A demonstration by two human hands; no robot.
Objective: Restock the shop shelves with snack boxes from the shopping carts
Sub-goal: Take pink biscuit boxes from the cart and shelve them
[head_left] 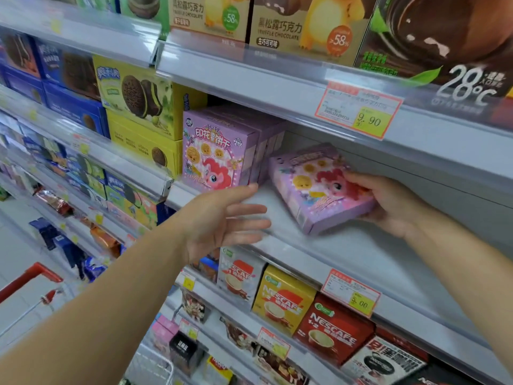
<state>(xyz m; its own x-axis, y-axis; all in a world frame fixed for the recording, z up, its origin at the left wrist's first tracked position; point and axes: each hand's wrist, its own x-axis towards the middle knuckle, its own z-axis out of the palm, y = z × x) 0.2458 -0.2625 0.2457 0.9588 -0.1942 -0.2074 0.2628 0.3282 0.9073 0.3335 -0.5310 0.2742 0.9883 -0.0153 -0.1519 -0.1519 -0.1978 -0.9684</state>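
My right hand (pixel 388 204) holds the pink and purple cardboard snack box (pixel 313 190) by its right side. The thumb lies over the printed face and the other fingers are curled round behind and under it, mostly hidden. The box is over the white metal shelf (pixel 347 254) and tipped back, with its printed face turned up toward me and its top edge pointing to the back of the shelf. Its long axis runs front to back at a slant rather than standing upright. I cannot tell whether its near lower corner touches the shelf.

The row of matching pink and purple boxes (pixel 216 151) stands upright to the left of it, next to the yellow cardboard biscuit boxes (pixel 141 126). A strip of bare shelf lies between the row and the box I hold, so the slot to fill is on the side away from my gripping fingers.

My left hand (pixel 222 218) is in front of that gap with the palm facing right. Its fingers (pixel 249 209) are straight and spread, holding nothing, and the topmost fingertip is at the lower corner of the row's front box. I judge the next move is to tip the box upright and slide it left until it meets the row. The left hand is nearer to steady the row.
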